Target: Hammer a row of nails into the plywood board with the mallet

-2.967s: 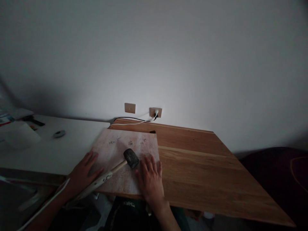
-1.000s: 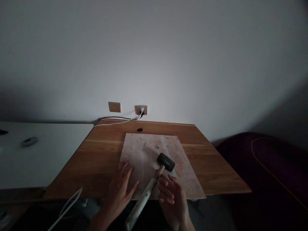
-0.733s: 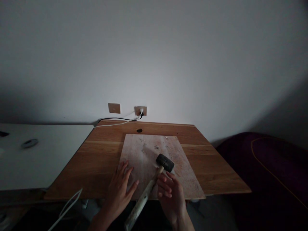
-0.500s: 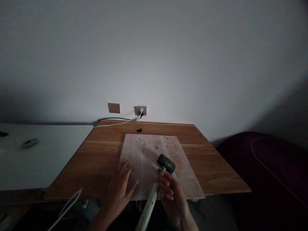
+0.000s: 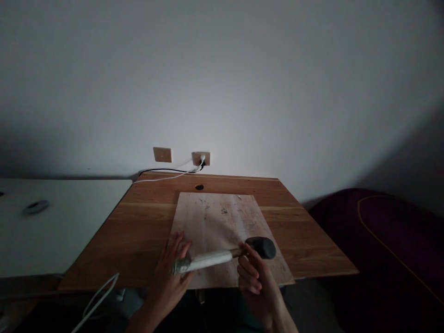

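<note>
A rubber mallet [image 5: 222, 256] with a black head and a white-wrapped handle lies crosswise over the near part of a scarred pale wooden board [image 5: 211, 217]. My left hand [image 5: 168, 273] is around the butt end of the handle. My right hand [image 5: 256, 289] curls against the shaft just below the head. Both hands are at the board's near edge. Small metal bits [image 5: 225, 211] are scattered on the board, well beyond the hands.
The board rests on an oak desk [image 5: 305, 240]. A white table [image 5: 62, 222] with a dark ring on it adjoins at left. Cables run from a wall socket [image 5: 200, 158] behind the desk. A dark purple cushion [image 5: 388, 231] lies at right, and a white cord [image 5: 99, 293] hangs at lower left.
The mallet has swung from pointing away from me to lying crosswise, its head now right and its handle end in my left hand. My right hand has shifted slightly right.
</note>
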Demonstrator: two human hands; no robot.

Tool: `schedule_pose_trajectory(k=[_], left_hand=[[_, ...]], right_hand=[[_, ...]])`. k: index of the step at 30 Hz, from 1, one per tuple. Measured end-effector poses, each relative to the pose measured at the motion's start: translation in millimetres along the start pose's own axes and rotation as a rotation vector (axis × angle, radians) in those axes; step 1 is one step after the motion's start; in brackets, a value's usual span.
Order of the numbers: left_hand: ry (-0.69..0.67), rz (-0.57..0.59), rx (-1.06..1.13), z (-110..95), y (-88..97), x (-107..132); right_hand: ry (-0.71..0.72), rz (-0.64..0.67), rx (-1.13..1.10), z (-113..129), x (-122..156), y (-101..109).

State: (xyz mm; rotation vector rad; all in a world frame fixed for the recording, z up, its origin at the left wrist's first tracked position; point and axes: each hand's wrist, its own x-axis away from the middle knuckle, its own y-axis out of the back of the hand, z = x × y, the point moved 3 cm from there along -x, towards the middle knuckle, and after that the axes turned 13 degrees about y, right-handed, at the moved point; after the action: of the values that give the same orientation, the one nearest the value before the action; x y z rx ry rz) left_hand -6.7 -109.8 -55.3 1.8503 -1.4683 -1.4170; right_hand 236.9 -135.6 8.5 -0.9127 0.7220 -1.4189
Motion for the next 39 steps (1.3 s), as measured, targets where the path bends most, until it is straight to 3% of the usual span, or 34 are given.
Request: schedule_pose_trajectory(k=[8, 11, 16, 20, 29, 33, 39], left_hand=[[0.0, 0.008, 0.018, -4.6, 4.9, -0.4], [-0.005, -0.007, 0.007, -4.0, 4.5, 0.4], [0.001, -0.014, -0.004, -1.8, 1.0, -0.5], [-0.003, -0.036, -0.008, -1.7, 0.6, -1.9], [0.006, -0.02, -0.019, 1.0, 0.2, -1.2], [0.009, -0.02, -0.02, 0.6, -0.4, -2.1], [0.0, -0.019, -0.117, -3.0, 3.2, -2.3]], right_hand=[[0.177, -0.089, 0.231, 21.2, 6.1, -11.7], [0.258, -0.06, 0.332, 25.1, 11.0, -16.2], [0.229, 0.052, 0.412, 29.8, 20.2, -31.7], [0.24, 0.011, 0.509, 36.9, 24.5, -39.7], [0.258, -0.34, 0.492, 33.8, 25.6, -11.4], [0.306, -0.33, 0.447, 33.6, 22.0, -8.5], [0.3, -0.204, 0.617, 42.0, 21.4, -15.3]])
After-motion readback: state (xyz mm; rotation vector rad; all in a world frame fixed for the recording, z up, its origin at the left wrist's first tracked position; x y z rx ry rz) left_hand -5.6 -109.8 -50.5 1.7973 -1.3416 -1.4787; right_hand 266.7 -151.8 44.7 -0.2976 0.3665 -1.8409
